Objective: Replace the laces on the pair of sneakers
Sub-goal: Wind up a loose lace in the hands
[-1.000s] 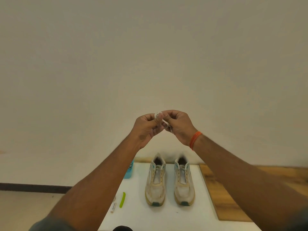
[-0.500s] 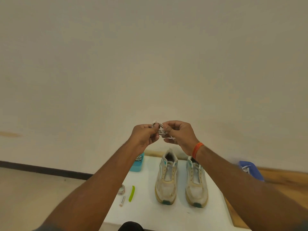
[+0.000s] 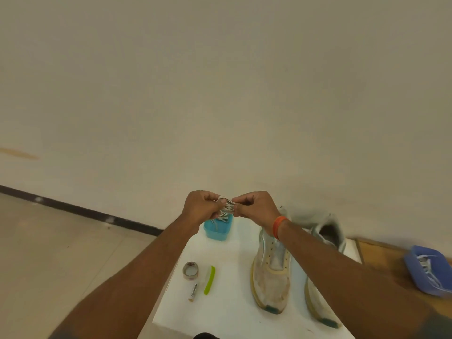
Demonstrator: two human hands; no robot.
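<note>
Currently both hands are raised above the far end of the white table [image 3: 230, 311], working a bundled lace [image 3: 226, 208] between them. Left hand [image 3: 201, 208] is pinching the bundle from its left side, fingers curled round it. Right hand [image 3: 254, 207] is pinching it from the right, thumb and forefinger closing on the coil; an orange wristband [image 3: 278, 226] is sitting on that wrist. Lace is sitting right between the two sets of fingertips, with loose loops hanging down just below the grip, over the teal container [image 3: 217, 230].

Sneakers are sitting side by side on the table, toes toward the camera, well below the hands. Left sneaker [image 3: 270, 280] is showing bare eyelets along its opening; right sneaker [image 3: 325, 243] is mostly hiding behind the right forearm, so its eyelets can't be judged.

Tape roll [image 3: 190, 270], green strip [image 3: 209, 280] and small white tube [image 3: 193, 291] are lying near the table's left edge. Blue tray [image 3: 411, 265] with white laces [image 3: 428, 267] in it is sitting on the wooden surface [image 3: 381, 258] far right.
</note>
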